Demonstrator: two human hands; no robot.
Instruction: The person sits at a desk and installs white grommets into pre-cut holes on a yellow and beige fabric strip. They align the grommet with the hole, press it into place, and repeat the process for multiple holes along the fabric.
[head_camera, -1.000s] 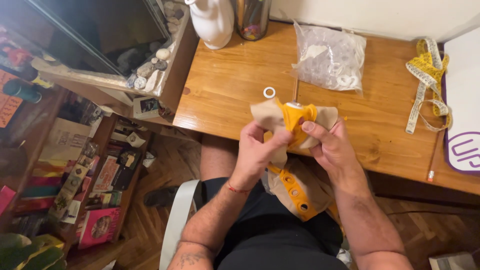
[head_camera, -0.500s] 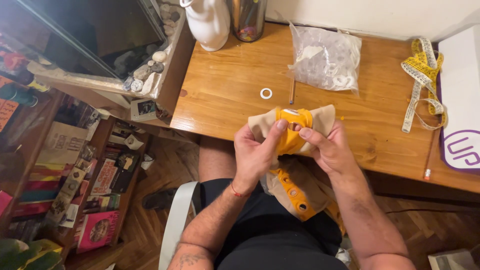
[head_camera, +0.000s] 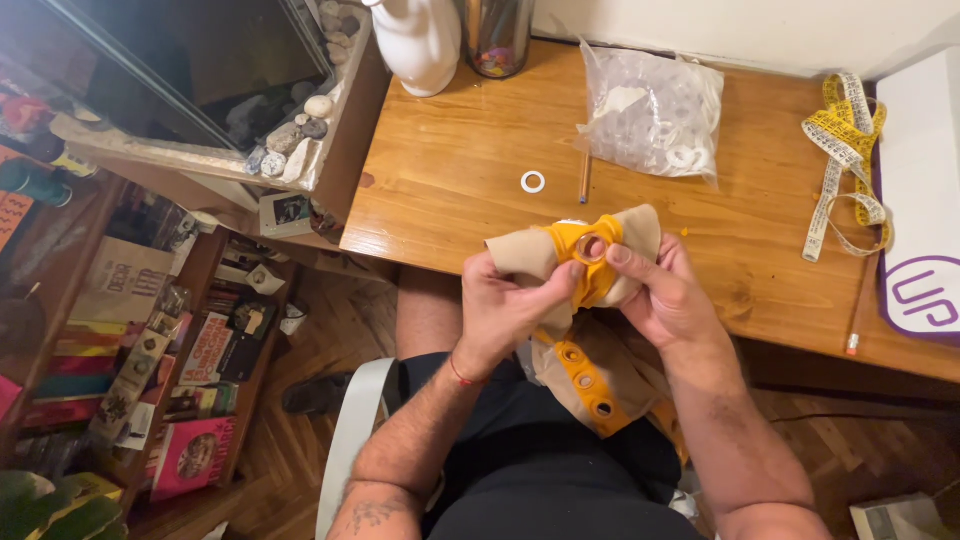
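Both hands hold a beige fabric piece (head_camera: 520, 252) with a yellow strip (head_camera: 585, 375) punched with round holes, just in front of the wooden desk's (head_camera: 450, 160) near edge. My left hand (head_camera: 505, 310) grips the fabric from the left, thumb by the yellow part. On the other side, my right hand (head_camera: 665, 295) pinches it, thumb pressing beside a small ring (head_camera: 591, 246) set in the yellow strip. The rest of the fabric hangs down onto my lap.
On the desk lie a loose white ring (head_camera: 533, 181), a pencil (head_camera: 584, 178), a clear bag of white rings (head_camera: 655, 110), a yellow tape measure (head_camera: 845, 150), a white vase (head_camera: 420, 40) and a white-and-purple board (head_camera: 925, 200). Shelves of books stand left.
The hands and fabric have stayed at the desk edge; the fingers have shifted slightly around the ring on the yellow strip.
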